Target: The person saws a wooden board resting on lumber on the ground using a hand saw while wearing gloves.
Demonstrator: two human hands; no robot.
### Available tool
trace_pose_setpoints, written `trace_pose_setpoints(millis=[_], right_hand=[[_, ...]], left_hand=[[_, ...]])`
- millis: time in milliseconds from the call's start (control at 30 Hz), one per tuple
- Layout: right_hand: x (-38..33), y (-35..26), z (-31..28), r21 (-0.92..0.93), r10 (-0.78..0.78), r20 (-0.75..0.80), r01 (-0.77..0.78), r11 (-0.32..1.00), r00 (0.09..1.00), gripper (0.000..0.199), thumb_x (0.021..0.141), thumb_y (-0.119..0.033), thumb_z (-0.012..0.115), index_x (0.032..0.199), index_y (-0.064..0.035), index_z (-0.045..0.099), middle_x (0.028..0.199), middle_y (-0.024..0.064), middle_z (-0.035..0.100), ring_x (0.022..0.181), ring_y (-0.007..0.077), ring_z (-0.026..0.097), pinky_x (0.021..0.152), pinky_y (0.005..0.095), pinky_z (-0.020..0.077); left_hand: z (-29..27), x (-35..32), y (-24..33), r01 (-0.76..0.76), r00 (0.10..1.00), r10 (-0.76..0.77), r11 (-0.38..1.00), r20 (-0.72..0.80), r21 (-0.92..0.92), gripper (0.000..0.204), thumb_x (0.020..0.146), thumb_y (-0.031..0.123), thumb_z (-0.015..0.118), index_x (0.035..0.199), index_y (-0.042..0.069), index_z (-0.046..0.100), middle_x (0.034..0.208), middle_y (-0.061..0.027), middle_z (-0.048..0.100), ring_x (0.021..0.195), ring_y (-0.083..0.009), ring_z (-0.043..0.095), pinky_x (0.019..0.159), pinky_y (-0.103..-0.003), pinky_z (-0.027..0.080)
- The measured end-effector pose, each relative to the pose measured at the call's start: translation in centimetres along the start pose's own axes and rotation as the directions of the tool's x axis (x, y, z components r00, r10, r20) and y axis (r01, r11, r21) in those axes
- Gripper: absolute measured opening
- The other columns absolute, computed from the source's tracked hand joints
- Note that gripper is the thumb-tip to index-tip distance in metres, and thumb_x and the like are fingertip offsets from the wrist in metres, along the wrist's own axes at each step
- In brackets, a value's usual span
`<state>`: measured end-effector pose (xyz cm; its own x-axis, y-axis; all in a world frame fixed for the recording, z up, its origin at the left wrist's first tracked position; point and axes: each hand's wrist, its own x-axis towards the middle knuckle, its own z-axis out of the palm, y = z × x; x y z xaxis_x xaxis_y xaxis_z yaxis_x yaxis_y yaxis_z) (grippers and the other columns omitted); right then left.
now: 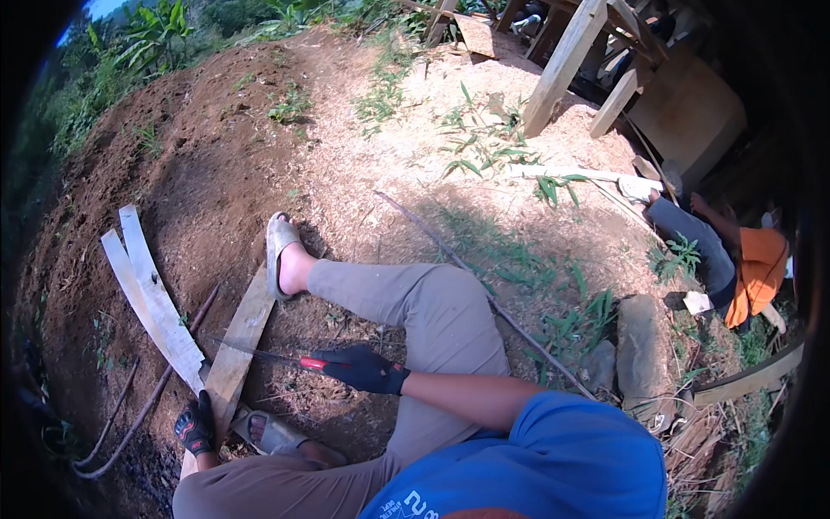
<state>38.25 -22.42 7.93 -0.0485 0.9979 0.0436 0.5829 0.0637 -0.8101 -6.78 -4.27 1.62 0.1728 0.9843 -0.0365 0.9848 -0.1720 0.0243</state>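
My right hand (359, 369), in a black glove, is closed round the red handle (313, 363) of a saw with a long, narrow dark blade (259, 353). That blade reaches left across a wooden plank (239, 333) lying aslant on the ground; its teeth are too small to make out. At the plank's near left edge my left hand (195, 426), gloved too, grips the wood, its fingers partly hidden. Just beyond it ends a pale board (164, 316), split lengthwise at the far end. One sandalled foot (281, 255) rests at the plank's far end.
Thin sticks (156, 394) lie at the left, and a long one (450, 255) passes behind my bent knee. At the right sits a person in an orange shirt (759, 268) near a pale pole (588, 175). Wooden posts (566, 65) stand farther back, beyond wood shavings.
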Motion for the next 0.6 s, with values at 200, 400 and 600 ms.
trace_pose_setpoints(millis=[200, 400, 600], right_hand=[[1.0, -1.1, 0.4, 0.044, 0.039, 0.053, -0.041, 0.998, 0.998, 0.048, 0.108, -0.042, 0.061, 0.149, -0.0159, 0.067, 0.091, 0.0128, 0.078, 0.078, 0.0251, 0.077, 0.075, 0.0422, 0.0601], [6.3, -0.8, 5.8, 0.104, -0.055, -0.083, 0.063, 0.993, 0.995, 0.049, 0.108, -0.043, 0.06, 0.143, -0.0107, 0.07, 0.095, 0.0171, 0.078, 0.087, 0.0344, 0.077, 0.081, 0.0472, 0.0591], [9.5, -2.0, 5.5, 0.12, -0.018, -0.048, 0.024, 0.993, 0.999, 0.05, 0.108, -0.046, 0.059, 0.141, -0.0101, 0.071, 0.112, 0.0191, 0.078, 0.105, 0.0359, 0.075, 0.094, 0.0502, 0.0559]], left_hand=[[-0.9, 0.1, -0.6, -0.002, 1.0, 0.002, 1.0, -0.004, 0.028, 0.068, 0.108, 0.064, 0.046, 0.091, 0.009, 0.081, 0.089, -0.0237, 0.077, 0.086, -0.043, 0.075, 0.075, -0.056, 0.056], [-1.5, -0.4, 0.6, 0.004, 1.0, -0.003, 0.999, -0.017, 0.053, 0.065, 0.109, 0.061, 0.047, 0.091, 0.008, 0.08, 0.089, -0.0233, 0.077, 0.084, -0.0428, 0.075, 0.075, -0.056, 0.055], [-0.4, -0.8, -0.3, -0.084, 0.993, 0.087, 0.995, -0.076, 0.049, 0.058, 0.11, 0.056, 0.048, 0.094, 0.008, 0.077, 0.086, -0.0221, 0.075, 0.083, -0.0424, 0.073, 0.072, -0.057, 0.054]])
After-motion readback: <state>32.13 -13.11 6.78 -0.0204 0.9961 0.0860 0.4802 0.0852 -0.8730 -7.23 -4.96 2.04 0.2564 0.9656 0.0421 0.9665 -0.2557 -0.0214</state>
